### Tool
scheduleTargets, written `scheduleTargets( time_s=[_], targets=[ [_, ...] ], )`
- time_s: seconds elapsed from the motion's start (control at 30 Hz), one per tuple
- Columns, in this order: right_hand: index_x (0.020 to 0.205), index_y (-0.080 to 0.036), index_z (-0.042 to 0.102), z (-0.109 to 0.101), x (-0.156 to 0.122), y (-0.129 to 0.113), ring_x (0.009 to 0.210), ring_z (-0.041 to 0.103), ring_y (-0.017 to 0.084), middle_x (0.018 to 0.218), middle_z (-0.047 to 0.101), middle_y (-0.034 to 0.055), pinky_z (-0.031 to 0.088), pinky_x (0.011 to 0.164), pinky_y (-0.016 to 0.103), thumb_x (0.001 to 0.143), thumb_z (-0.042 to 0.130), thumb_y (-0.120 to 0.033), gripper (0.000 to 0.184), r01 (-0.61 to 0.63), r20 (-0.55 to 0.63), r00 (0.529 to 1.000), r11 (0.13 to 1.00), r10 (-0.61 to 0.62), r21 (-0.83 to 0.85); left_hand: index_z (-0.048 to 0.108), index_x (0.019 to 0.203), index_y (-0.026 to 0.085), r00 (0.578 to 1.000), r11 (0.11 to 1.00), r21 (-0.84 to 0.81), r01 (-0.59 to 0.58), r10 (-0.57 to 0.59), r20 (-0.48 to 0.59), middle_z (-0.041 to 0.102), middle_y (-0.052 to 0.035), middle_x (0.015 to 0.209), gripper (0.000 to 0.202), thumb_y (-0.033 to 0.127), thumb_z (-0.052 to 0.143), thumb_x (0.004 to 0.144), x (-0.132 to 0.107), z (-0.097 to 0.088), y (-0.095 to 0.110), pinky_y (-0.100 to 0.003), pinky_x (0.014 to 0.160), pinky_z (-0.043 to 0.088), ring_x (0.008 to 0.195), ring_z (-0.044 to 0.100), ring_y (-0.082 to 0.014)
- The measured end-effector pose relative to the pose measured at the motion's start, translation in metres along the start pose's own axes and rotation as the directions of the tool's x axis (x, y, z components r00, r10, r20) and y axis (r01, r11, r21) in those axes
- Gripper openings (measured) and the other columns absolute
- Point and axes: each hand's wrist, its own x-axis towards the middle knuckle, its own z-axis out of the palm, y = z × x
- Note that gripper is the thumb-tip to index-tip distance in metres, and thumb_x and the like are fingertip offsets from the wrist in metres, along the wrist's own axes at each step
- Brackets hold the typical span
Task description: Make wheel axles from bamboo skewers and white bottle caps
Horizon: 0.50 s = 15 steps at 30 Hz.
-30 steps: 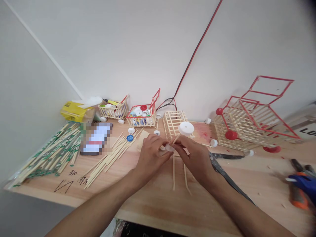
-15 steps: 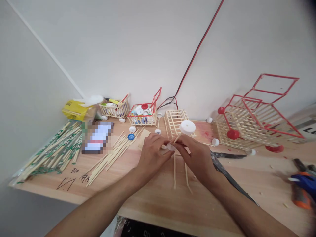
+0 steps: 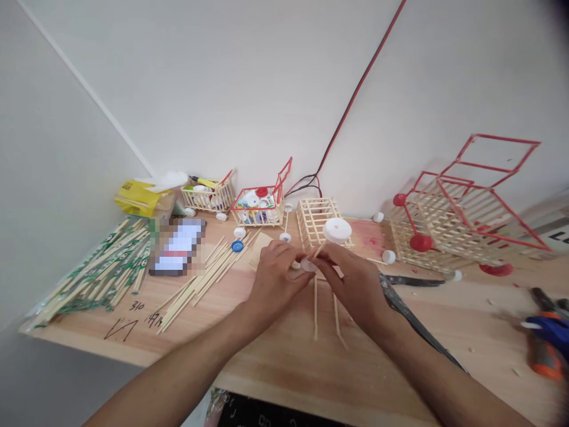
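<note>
My left hand (image 3: 275, 277) and my right hand (image 3: 351, 281) meet over the middle of the wooden bench (image 3: 284, 356). Both pinch a thin wooden stick (image 3: 318, 249) that carries a large white cap (image 3: 336, 229) at its far end. A smaller white cap (image 3: 306, 264) sits on the stick between my fingertips; my left fingers close on it and my right fingers close on the stick. Two loose sticks (image 3: 326, 311) lie on the bench just under my hands.
An unpainted stick cage (image 3: 312, 218) stands behind my hands. Small stick carts with caps (image 3: 259, 207) sit at the wall, a big red-framed cart (image 3: 462, 210) at the right. Stick bundles (image 3: 102, 270), loose sticks (image 3: 204, 279), a black blade (image 3: 409, 314) and pliers (image 3: 544, 341) lie around.
My hands have stayed pinched on the stick and caps in the same spot. The view has drifted slightly, nothing else has moved.
</note>
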Motion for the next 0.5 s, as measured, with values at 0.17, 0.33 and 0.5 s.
scheduleTargets(
  time_s=[0.17,0.33,0.5],
  targets=[
    [0.081,-0.021,0.059,-0.0001,0.0006,-0.0020,0.071,0.062,0.015,0.078,0.067,0.0018,0.043,0.064,0.024,0.090,0.050,-0.021,0.012,-0.007,-0.012,1.000,0.999,0.006,-0.034,0.063,0.086,0.019,1.000,1.000,-0.012,-0.005,0.005,-0.003,0.066,-0.0029,0.087,0.016,0.031,0.070,0.077,0.0001,-0.0004,0.0001,-0.038,0.083,0.043,0.092,0.055,-0.0219],
    [0.082,-0.020,0.059,-0.0001,0.0012,-0.0028,0.071,0.062,0.015,0.077,0.067,0.0015,0.043,0.063,0.024,0.090,0.051,-0.021,0.011,-0.005,-0.023,1.000,0.999,0.004,-0.041,0.062,0.086,0.020,1.000,1.000,-0.020,-0.014,0.014,-0.020,0.067,-0.0029,0.089,0.016,0.031,0.070,0.077,-0.0007,0.0013,-0.0016,-0.037,0.084,0.043,0.092,0.055,-0.0217],
    [0.084,-0.020,0.060,0.0001,0.0001,-0.0014,0.073,0.063,0.015,0.080,0.068,0.0021,0.044,0.065,0.024,0.090,0.052,-0.020,0.010,-0.006,-0.008,1.000,1.000,0.006,-0.030,0.062,0.085,0.019,1.000,1.000,-0.019,-0.018,0.017,-0.014,0.067,-0.0029,0.088,0.015,0.030,0.070,0.077,-0.0003,0.0008,-0.0016,-0.037,0.084,0.043,0.092,0.055,-0.0212]
  ],
)
